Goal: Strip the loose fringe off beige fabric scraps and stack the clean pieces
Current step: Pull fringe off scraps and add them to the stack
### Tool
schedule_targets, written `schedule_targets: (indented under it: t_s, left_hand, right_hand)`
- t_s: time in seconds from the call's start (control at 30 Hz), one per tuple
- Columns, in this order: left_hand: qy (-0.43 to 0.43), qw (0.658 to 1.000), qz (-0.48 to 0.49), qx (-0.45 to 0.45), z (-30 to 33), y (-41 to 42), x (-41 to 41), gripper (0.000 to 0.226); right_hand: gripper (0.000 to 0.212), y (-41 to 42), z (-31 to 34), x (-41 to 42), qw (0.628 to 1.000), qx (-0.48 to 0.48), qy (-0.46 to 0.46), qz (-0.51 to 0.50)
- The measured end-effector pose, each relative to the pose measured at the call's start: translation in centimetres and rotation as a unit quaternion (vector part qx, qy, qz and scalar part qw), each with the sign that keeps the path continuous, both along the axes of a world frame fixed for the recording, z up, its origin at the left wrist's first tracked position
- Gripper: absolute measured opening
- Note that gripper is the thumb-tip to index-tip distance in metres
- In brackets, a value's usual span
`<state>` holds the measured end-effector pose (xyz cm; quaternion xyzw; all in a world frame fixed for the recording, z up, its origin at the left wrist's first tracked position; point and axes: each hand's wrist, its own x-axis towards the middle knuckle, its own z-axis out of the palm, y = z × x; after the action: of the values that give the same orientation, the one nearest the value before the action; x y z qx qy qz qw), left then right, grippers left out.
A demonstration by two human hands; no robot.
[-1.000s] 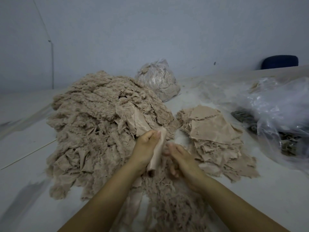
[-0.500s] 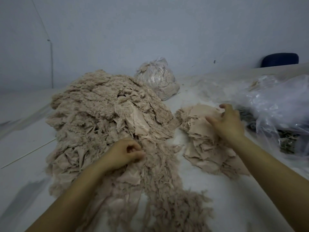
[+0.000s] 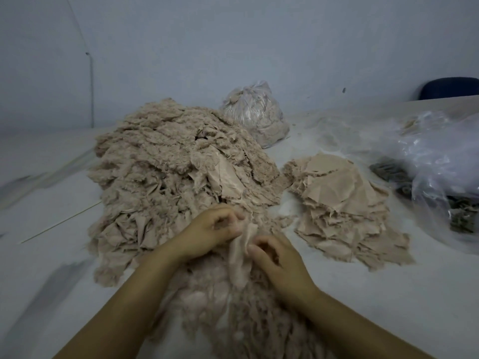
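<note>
A big heap of frayed beige scraps (image 3: 166,172) covers the table's middle left. To its right lies a lower stack of clean beige pieces (image 3: 342,203). Between my hands hangs one beige scrap (image 3: 241,257). My left hand (image 3: 212,229) pinches its upper edge with curled fingers. My right hand (image 3: 277,257) grips its right side, fingers curled. Stripped fringe (image 3: 248,322) is piled under my wrists, toward the near edge.
A tied clear bag of beige waste (image 3: 255,114) stands behind the heap. At the right, crumpled clear plastic (image 3: 440,161) covers dark scraps (image 3: 391,172). A dark blue chair back (image 3: 451,88) shows at the far right. The white table (image 3: 51,203) shows bare at the left.
My right hand has come back from the clean stack to the middle. Both hands now hold a fresh scrap lifted at the heap's near edge.
</note>
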<state>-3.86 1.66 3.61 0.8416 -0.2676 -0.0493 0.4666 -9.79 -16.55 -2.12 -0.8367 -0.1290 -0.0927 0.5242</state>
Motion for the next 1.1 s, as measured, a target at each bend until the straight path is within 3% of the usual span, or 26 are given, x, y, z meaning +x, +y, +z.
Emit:
schedule_targets:
  t_s: [0.07,0.17,0.27,0.33,0.43,0.53,0.6,0.67,0.7,0.8,0.9,0.93,1.03,1.1]
  left_hand:
    - [0.021,0.998,-0.007,-0.058,0.3,-1.3,-0.4,0.017]
    - [0.003,0.996,0.034,-0.081,0.3,-2.8,-0.5,0.018]
    - [0.033,0.983,0.075,-0.164,0.3,-3.1,-0.5,0.013]
    - [0.063,0.984,0.041,-0.161,0.3,-3.1,-0.4,0.011]
    - [0.093,0.985,0.006,-0.143,0.1,-3.8,-0.3,0.011]
    - [0.089,0.974,0.114,-0.172,-0.1,-3.8,0.4,0.019]
    - [0.124,0.939,0.214,-0.239,-0.6,-3.1,1.2,0.022]
    - [0.155,0.901,0.284,-0.29,-1.0,-2.3,1.8,0.024]
    - [0.152,0.904,0.294,-0.271,-1.4,-2.2,1.8,0.029]
    - [0.189,0.948,0.199,-0.16,-1.9,-3.3,0.7,0.052]
    - [0.258,0.945,0.085,-0.183,-2.5,-5.2,-0.3,0.045]
    - [0.253,0.942,0.102,-0.198,-2.7,-5.6,-0.2,0.037]
    - [0.216,0.934,0.161,-0.234,-2.8,-5.7,0.2,0.007]
    - [0.175,0.945,0.171,-0.217,-3.1,-4.9,0.6,0.019]
  right_hand:
    - [0.025,0.6,1.2,0.6,0.994,0.09,0.059,-0.008]
    - [0.023,0.8,1.9,1.2,0.969,0.225,0.099,-0.009]
    - [0.02,0.0,2.1,1.6,0.922,0.352,0.156,0.034]
    - [0.034,-0.5,2.3,1.9,0.89,0.401,0.202,0.076]
    - [0.041,-0.8,2.9,2.4,0.886,0.37,0.249,0.126]
    - [0.021,-1.1,3.1,2.3,0.901,0.328,0.262,0.114]
    - [0.01,-1.3,2.7,2.4,0.895,0.352,0.252,0.104]
    - [0.013,-1.7,2.5,2.6,0.878,0.398,0.254,0.078]
    - [0.014,-1.9,2.4,2.8,0.869,0.42,0.253,0.066]
    - [0.018,-1.9,2.5,3.1,0.862,0.436,0.249,0.066]
    - [0.01,-1.2,2.3,3.3,0.889,0.4,0.222,0.033]
    - [0.009,-1.2,2.4,3.3,0.904,0.375,0.205,0.002]
    - [0.033,-2.3,2.6,3.9,0.948,0.279,0.128,-0.079]
    - [0.027,-3.8,3.8,4.6,0.963,0.229,0.078,-0.118]
